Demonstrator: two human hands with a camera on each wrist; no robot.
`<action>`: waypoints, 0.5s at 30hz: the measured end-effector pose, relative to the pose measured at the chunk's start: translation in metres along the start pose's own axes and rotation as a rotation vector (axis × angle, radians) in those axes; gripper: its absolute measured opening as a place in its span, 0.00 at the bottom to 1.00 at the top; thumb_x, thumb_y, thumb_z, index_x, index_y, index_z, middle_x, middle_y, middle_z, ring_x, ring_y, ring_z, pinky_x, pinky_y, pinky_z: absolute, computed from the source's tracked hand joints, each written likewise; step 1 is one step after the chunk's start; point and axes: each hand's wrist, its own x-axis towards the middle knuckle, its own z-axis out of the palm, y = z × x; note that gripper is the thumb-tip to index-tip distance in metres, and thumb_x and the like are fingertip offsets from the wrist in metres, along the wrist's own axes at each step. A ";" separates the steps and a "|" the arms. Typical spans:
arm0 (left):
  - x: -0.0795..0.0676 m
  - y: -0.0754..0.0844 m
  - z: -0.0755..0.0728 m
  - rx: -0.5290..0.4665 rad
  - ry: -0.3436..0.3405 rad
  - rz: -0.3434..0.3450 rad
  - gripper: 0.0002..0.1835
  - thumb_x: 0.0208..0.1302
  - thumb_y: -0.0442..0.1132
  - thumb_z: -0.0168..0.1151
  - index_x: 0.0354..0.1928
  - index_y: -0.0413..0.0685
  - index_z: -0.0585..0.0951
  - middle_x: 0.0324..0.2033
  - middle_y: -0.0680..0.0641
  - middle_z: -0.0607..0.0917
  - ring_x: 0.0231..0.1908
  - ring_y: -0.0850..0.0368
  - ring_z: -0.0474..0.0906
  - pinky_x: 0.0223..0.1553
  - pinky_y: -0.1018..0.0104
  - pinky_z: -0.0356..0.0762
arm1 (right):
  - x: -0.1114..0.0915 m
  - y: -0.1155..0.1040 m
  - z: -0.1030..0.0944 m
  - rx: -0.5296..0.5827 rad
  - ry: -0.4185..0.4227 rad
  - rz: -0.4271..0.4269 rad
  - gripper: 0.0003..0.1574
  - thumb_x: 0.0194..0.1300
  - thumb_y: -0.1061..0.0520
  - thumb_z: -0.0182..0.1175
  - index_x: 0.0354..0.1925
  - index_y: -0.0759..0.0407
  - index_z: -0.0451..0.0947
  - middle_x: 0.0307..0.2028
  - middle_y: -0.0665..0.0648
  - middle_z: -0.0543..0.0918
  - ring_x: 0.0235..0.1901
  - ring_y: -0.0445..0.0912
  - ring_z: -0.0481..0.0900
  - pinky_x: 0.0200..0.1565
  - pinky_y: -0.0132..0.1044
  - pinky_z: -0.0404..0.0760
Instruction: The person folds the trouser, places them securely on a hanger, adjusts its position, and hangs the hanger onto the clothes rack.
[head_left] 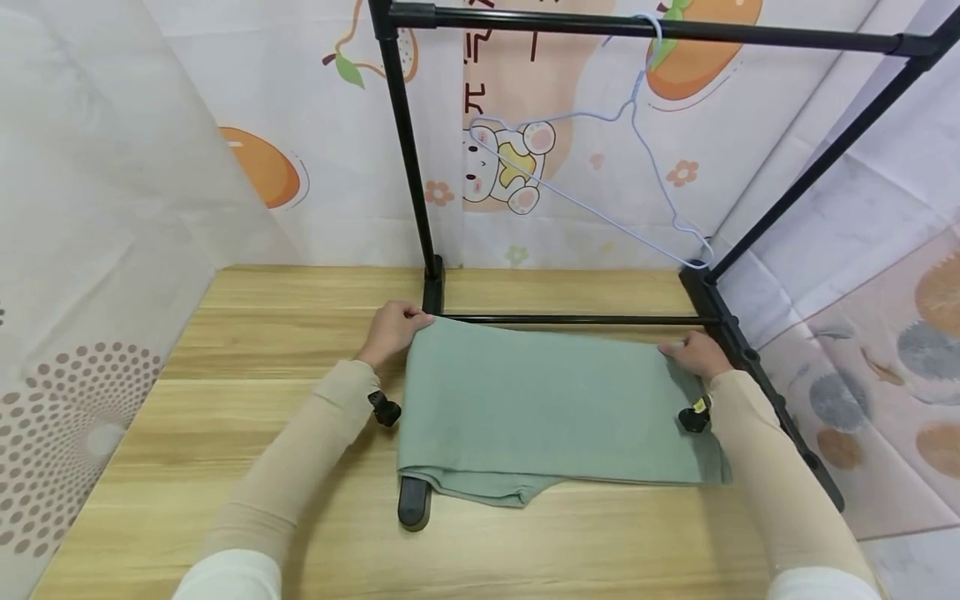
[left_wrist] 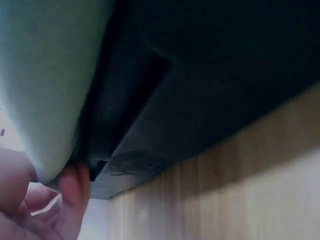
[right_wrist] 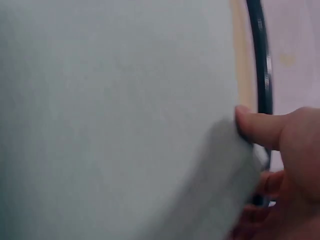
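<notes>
A folded sage-green garment (head_left: 547,408) lies across the foot of the black rack, a pointed flap showing under its near edge; its exact kind cannot be told. At its far left corner, my left hand (head_left: 393,332) pinches the fabric. The left wrist view shows the thumb and fingers of that left hand (left_wrist: 45,205) on either side of the cloth (left_wrist: 45,85). My right hand (head_left: 697,354) grips the far right corner. Close up in the right wrist view, the thumb of the right hand (right_wrist: 300,150) presses on top of the cloth (right_wrist: 125,110), with fingers beneath.
The black rack (head_left: 405,142) stands on a wooden table (head_left: 300,400), with a low crossbar (head_left: 570,319) behind the garment. A pale blue wire hanger (head_left: 592,212) hangs from its top bar. Printed sheets (head_left: 360,167) line the back and sides.
</notes>
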 end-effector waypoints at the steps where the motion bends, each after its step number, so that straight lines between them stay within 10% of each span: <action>1: -0.002 0.000 0.000 -0.004 0.005 -0.010 0.18 0.69 0.49 0.59 0.45 0.39 0.81 0.41 0.40 0.84 0.39 0.49 0.77 0.39 0.61 0.75 | -0.004 0.002 -0.002 0.011 -0.010 0.026 0.33 0.70 0.38 0.51 0.32 0.69 0.72 0.26 0.62 0.74 0.27 0.52 0.73 0.30 0.42 0.75; 6: -0.018 -0.007 -0.007 -0.111 -0.074 -0.109 0.27 0.68 0.55 0.58 0.56 0.38 0.76 0.44 0.39 0.83 0.37 0.51 0.81 0.41 0.60 0.82 | -0.031 0.015 -0.007 0.166 -0.149 0.106 0.40 0.67 0.32 0.52 0.39 0.71 0.73 0.30 0.57 0.77 0.32 0.46 0.77 0.34 0.39 0.81; 15: -0.054 -0.016 -0.012 -0.235 -0.380 -0.160 0.18 0.70 0.48 0.59 0.41 0.36 0.80 0.29 0.49 0.80 0.26 0.60 0.78 0.31 0.68 0.81 | -0.056 0.035 -0.001 0.281 -0.285 0.045 0.41 0.68 0.42 0.59 0.59 0.76 0.66 0.38 0.56 0.80 0.35 0.44 0.76 0.38 0.38 0.79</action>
